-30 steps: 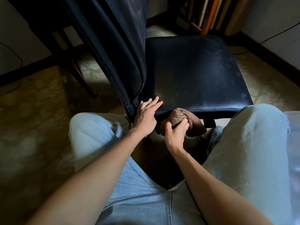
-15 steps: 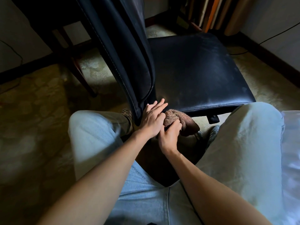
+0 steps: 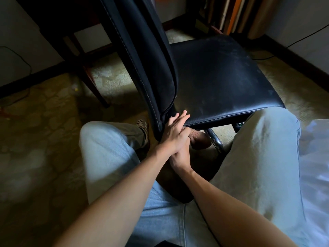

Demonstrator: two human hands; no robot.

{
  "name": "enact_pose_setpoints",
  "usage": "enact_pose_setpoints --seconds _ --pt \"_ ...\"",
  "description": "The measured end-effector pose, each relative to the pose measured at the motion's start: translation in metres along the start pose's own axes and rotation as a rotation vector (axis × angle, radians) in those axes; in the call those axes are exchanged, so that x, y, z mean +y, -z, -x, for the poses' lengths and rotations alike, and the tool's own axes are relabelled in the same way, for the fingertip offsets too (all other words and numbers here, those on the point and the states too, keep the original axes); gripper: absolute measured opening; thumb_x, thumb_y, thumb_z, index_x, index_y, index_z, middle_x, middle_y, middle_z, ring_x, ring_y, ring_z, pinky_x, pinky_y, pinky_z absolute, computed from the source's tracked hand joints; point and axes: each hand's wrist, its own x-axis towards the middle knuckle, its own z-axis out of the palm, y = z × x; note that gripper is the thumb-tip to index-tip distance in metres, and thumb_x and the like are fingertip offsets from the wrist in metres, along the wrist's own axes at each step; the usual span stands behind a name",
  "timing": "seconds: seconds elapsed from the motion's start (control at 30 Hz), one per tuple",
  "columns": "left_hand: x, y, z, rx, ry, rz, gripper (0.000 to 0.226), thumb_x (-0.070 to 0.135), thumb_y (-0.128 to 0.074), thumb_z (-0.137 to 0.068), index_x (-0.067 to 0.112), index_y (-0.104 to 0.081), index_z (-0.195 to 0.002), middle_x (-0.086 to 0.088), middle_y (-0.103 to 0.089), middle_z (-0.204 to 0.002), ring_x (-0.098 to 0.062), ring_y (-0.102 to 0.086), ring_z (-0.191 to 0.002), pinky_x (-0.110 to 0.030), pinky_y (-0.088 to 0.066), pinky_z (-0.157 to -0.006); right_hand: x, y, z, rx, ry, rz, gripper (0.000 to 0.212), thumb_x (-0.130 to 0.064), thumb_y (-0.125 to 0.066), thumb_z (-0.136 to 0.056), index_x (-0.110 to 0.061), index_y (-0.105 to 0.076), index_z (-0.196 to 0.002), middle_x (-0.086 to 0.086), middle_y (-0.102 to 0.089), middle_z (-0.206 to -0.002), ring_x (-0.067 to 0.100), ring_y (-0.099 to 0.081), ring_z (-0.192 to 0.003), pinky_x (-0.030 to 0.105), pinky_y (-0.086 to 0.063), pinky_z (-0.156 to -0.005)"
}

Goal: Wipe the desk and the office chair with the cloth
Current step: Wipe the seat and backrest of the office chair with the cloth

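Note:
The black office chair [image 3: 222,81] stands in front of my knees, its backrest [image 3: 142,56] to the left and its dusty seat to the right. My left hand [image 3: 175,131] lies with straight fingers against the near corner where seat and backrest meet. Beneath it, my right hand [image 3: 179,158] holds the brown cloth [image 3: 199,139] under the seat's near edge, beside a chrome frame tube [image 3: 216,140]. Most of the right hand's fingers are hidden by the left hand.
A dark wooden desk leg [image 3: 92,81] stands on the patterned floor [image 3: 35,148] at the left. Upright boards [image 3: 236,13] lean at the back right. A cable [image 3: 306,35] runs along the right wall. My knees in light jeans [image 3: 263,157] flank the chair.
The right hand has carried the cloth left and down, from the seat's front edge to beneath it. The left hand now lies over the right hand. The chair has turned slightly.

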Motion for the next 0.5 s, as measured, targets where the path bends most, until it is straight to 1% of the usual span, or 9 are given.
enact_pose_setpoints --seconds 0.07,0.13,0.17,0.2,0.27,0.33,0.4,0.43,0.5 --pt "-0.003 0.001 0.001 0.013 -0.002 -0.006 0.066 0.034 -0.033 -0.085 0.031 -0.045 -0.150 0.015 -0.023 -0.164 -0.005 -0.015 -0.150 -0.033 -0.010 -0.121 0.001 -0.002 -0.002 -0.011 0.010 -0.010 0.040 -0.021 -0.059 -0.091 -0.015 -0.053 -0.130 0.006 -0.055 -0.124 0.030 -0.051 -0.112 0.048 -0.047 -0.095" --pt "-0.008 0.001 -0.001 0.044 0.001 -0.025 0.055 0.026 -0.038 -0.094 0.032 -0.048 -0.148 0.016 -0.026 -0.163 -0.007 -0.018 -0.150 -0.035 -0.015 -0.122 0.003 0.000 -0.007 -0.010 0.019 0.000 0.035 -0.025 -0.058 -0.090 -0.015 -0.058 -0.124 0.002 -0.060 -0.118 0.027 -0.056 -0.106 0.049 -0.049 -0.088" --pt "-0.011 0.000 -0.003 0.066 0.002 -0.038 0.051 0.022 -0.040 -0.097 0.034 -0.049 -0.146 0.016 -0.027 -0.162 -0.008 -0.020 -0.149 -0.036 -0.017 -0.122 0.002 0.003 -0.010 -0.001 0.012 -0.009 0.032 -0.024 -0.059 -0.089 -0.014 -0.061 -0.120 -0.001 -0.063 -0.113 0.021 -0.059 -0.104 0.044 -0.050 -0.087" --pt "-0.014 -0.001 -0.005 0.092 0.002 -0.048 0.050 0.020 -0.042 -0.099 0.035 -0.051 -0.145 0.016 -0.028 -0.161 -0.008 -0.022 -0.149 -0.037 -0.019 -0.122 -0.001 0.008 -0.011 0.007 -0.001 -0.035 0.028 -0.021 -0.061 -0.088 -0.012 -0.063 -0.115 -0.004 -0.065 -0.108 0.012 -0.061 -0.102 0.034 -0.050 -0.086" --pt "-0.020 -0.002 -0.009 0.140 0.007 -0.054 0.047 0.022 -0.044 -0.098 0.040 -0.054 -0.141 0.016 -0.031 -0.160 -0.009 -0.024 -0.148 -0.038 -0.023 -0.122 -0.004 0.016 -0.013 0.014 -0.003 -0.074 0.023 -0.010 -0.064 -0.086 -0.009 -0.065 -0.109 -0.012 -0.065 -0.101 -0.009 -0.059 -0.098 0.011 -0.044 -0.083" --pt "-0.023 -0.003 -0.012 0.161 0.018 -0.067 0.045 0.026 -0.045 -0.098 0.043 -0.054 -0.139 0.015 -0.031 -0.159 -0.011 -0.025 -0.148 -0.040 -0.027 -0.121 -0.007 0.020 -0.015 -0.003 0.011 -0.078 0.026 -0.009 -0.064 -0.083 -0.008 -0.065 -0.109 -0.013 -0.064 -0.100 -0.018 -0.056 -0.095 0.003 -0.039 -0.079" --pt "-0.024 -0.001 -0.014 0.169 0.030 -0.104 0.044 0.029 -0.045 -0.098 0.046 -0.052 -0.138 0.015 -0.030 -0.160 -0.012 -0.026 -0.148 -0.042 -0.031 -0.118 -0.005 0.020 -0.018 -0.024 -0.011 -0.088 0.027 -0.010 -0.065 -0.082 -0.009 -0.065 -0.108 -0.010 -0.064 -0.099 -0.015 -0.058 -0.093 0.003 -0.039 -0.078" --pt "-0.025 0.000 -0.015 0.175 0.035 -0.122 0.044 0.030 -0.045 -0.098 0.048 -0.051 -0.138 0.016 -0.029 -0.160 -0.013 -0.026 -0.148 -0.042 -0.033 -0.117 -0.003 0.020 -0.019 -0.036 -0.034 -0.087 0.025 -0.010 -0.067 -0.081 -0.010 -0.065 -0.106 -0.008 -0.065 -0.098 -0.008 -0.060 -0.093 0.006 -0.040 -0.077" --pt "-0.027 0.002 -0.016 0.187 0.044 -0.151 0.045 0.029 -0.044 -0.099 0.050 -0.049 -0.138 0.017 -0.028 -0.160 -0.013 -0.028 -0.147 -0.044 -0.036 -0.115 0.005 0.020 -0.020 -0.044 -0.111 -0.036 0.019 -0.012 -0.073 -0.081 -0.013 -0.062 -0.097 -0.002 -0.065 -0.095 0.013 -0.060 -0.090 0.020 -0.042 -0.076"
